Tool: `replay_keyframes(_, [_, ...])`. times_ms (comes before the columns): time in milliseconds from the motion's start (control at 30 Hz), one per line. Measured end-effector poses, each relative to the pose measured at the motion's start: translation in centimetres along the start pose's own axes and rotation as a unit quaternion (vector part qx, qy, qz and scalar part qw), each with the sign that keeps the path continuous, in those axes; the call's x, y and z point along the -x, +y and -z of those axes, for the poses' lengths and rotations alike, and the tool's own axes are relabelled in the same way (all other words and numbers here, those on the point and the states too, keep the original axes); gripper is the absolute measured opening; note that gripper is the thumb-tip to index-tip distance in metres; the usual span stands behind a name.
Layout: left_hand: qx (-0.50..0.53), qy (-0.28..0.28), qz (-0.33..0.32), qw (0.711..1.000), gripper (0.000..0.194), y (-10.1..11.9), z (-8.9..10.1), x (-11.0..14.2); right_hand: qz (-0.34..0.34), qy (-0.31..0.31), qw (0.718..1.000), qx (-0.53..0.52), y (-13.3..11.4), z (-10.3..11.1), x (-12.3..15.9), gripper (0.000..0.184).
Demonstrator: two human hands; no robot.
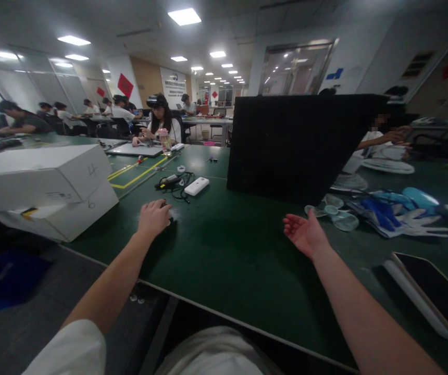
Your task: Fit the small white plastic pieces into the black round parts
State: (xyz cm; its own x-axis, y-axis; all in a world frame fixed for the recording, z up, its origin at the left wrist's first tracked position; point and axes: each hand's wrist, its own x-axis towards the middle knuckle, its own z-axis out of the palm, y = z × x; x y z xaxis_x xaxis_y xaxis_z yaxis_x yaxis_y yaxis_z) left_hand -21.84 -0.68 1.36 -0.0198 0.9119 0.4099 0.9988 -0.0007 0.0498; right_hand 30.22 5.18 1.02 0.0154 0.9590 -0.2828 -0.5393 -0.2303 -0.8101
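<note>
A pale shirt [218,354] at the edge of the green table [216,260]; the left hand [153,220] curls over a small dark object [163,203] near the white device [197,186], its grip too hidden to tell; the right hand [305,234] is loosely open beside translucent discs [345,221]

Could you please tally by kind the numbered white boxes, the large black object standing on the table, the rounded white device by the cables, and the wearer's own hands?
Numbered white boxes: 2, the upper box and the lower box
Large black object: 1
Rounded white device: 1
Wearer's hands: 2, left hand and right hand
Total: 6
</note>
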Motion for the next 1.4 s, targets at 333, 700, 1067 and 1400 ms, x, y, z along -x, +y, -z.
replay_keyframes(333, [0.085,0.013,0.067,0.994,0.077,0.1,-3.0,-0.9,-0.002,0.002,1.000,0.002,0.1,0.1,-0.2,0.047])
replay_keyframes(700, [0.156,-0.051,-0.073,0.984,0.053,6.0,-4.0,-2.7,-0.004,0.000,1.000,-0.004,0.3,0.3,-0.3,0.048])
replay_keyframes(1067, [0.334,-0.128,-0.276,0.892,0.039,27.3,-3.8,-1.3,-0.001,0.004,1.000,0.000,0.3,0.1,0.2,0.048])
replay_keyframes(1400, [0.365,-0.152,-0.227,0.890,0.057,30.8,-2.4,-0.1,-0.001,-0.003,1.000,-0.006,0.3,-0.3,0.6,0.047])
